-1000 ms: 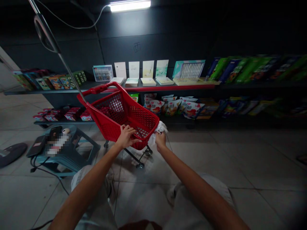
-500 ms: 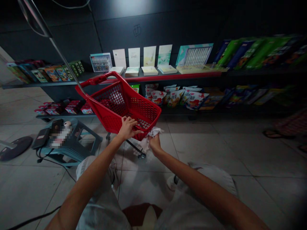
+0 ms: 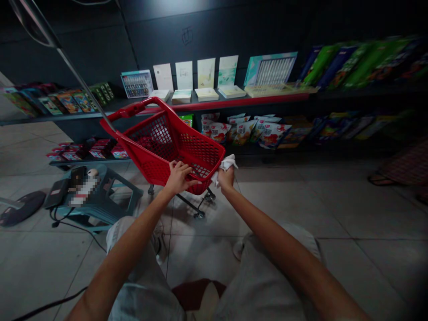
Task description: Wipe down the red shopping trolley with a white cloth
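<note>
A red plastic mesh shopping basket stands tilted on a small wheeled frame in front of me, with a long metal pull rod rising from it to the upper left. My left hand grips the basket's near rim, fingers curled over the edge. My right hand holds a crumpled white cloth and presses it against the basket's right corner. The basket's inside is mostly hidden by its mesh walls.
Dark shelves carry boxes, cards and snack bags behind the basket. A teal stool with a blurred item and a phone stands at left, near a round black base. A sandalled foot of another person shows at right.
My right hand has risen with the cloth from below the basket's rim to its right corner. The cloth is bunched tighter. My left hand stays on the rim.
</note>
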The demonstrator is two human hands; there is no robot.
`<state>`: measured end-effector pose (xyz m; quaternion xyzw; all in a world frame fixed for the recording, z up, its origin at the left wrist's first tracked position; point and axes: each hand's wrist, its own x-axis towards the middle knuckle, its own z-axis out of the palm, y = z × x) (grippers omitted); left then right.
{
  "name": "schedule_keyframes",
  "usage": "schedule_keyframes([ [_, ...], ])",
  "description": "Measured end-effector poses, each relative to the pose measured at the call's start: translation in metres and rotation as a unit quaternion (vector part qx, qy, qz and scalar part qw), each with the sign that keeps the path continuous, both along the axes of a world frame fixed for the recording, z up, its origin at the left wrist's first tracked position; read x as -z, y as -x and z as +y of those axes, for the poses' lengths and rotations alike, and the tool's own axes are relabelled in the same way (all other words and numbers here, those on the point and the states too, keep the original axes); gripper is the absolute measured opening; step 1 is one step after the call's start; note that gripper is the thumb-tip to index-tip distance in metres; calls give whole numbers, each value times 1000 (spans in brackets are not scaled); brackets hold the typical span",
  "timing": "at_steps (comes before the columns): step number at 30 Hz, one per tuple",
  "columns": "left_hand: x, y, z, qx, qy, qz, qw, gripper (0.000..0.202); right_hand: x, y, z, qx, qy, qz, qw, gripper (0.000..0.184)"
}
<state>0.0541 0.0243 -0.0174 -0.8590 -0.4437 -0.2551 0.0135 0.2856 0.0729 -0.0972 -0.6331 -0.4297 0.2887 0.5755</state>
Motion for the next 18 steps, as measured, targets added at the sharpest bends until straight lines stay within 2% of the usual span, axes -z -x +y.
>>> schedule_keyframes([
  [2, 0, 0, 0, 0, -1, -2, 1000, 46, 2, 8, -19, 4, 16, -8, 1000, 43],
  [7, -2, 3, 0, -3, 2, -5, 1000, 47, 4, 15, -66, -99, -39, -67, 992, 55],
  [9, -2, 5, 0, 0, 1, -6, 1000, 47, 5, 10, -74, -120, -16, -87, 989, 55],
  [12, -3, 7, -1, 1, 1, -6, 1000, 47, 5, -4, -68, -126, 45, -99, 986, 45],
  [14, -3, 6, -1, -2, 4, -4, 1000, 47, 4, -14, -56, -112, 49, -104, 987, 45],
  [18, -2, 2, 1, -7, 0, -2, 1000, 49, 0, -31, -25, -68, 33, -77, 994, 70],
])
